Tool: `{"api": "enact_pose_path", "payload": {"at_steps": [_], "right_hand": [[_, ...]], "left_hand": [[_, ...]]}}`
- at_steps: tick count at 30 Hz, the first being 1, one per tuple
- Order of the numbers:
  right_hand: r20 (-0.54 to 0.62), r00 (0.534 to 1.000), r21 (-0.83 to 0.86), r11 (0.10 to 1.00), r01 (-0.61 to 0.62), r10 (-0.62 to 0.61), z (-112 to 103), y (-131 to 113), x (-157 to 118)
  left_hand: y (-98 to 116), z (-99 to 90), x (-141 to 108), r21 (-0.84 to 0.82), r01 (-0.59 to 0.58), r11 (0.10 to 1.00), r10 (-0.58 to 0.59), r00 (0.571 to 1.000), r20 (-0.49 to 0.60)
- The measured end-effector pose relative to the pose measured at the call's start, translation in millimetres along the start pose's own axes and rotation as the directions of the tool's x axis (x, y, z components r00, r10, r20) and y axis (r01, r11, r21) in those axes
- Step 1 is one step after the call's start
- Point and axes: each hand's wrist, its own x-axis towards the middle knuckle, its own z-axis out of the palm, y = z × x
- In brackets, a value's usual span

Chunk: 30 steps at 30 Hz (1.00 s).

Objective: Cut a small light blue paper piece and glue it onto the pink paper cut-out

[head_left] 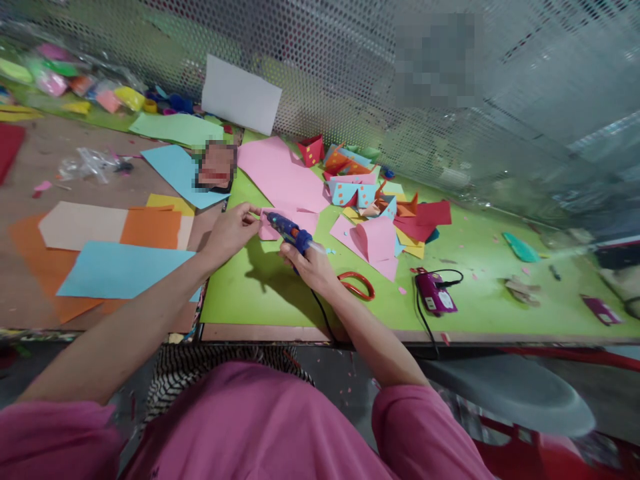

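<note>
My right hand [313, 263] is closed around a blue hot glue gun [287, 230], its nozzle pointing left at a small pink paper piece [269, 230]. A clear glue stick juts from the back of the gun, and a black cord runs down to the table edge. The fingers of my left hand [237, 227] pinch the left edge of that pink piece, close to the nozzle. Just right of my right wrist lie orange-handled scissors [357, 285], their blades hidden under the wrist. Behind the gun spreads a large pink sheet [285, 170].
Folded paper crafts [353, 190] cluster at the back right, beside a curled pink strip [375, 240]. A purple power box [436, 293] with a black cable sits near the front edge. Coloured sheets [125, 270] cover the left side. Perforated metal mesh [330, 67] rises behind.
</note>
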Motion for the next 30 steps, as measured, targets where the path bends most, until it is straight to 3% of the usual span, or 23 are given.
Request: {"api": "enact_pose_path", "payload": {"at_steps": [30], "right_hand": [[-0.039, 0.999, -0.01, 1.0, -0.004, 0.004, 1.5, 2.5, 1.1]], "left_hand": [[-7.1, 4.0, 2.6, -0.04, -0.026, 0.999, 0.026, 0.999, -0.019]]}}
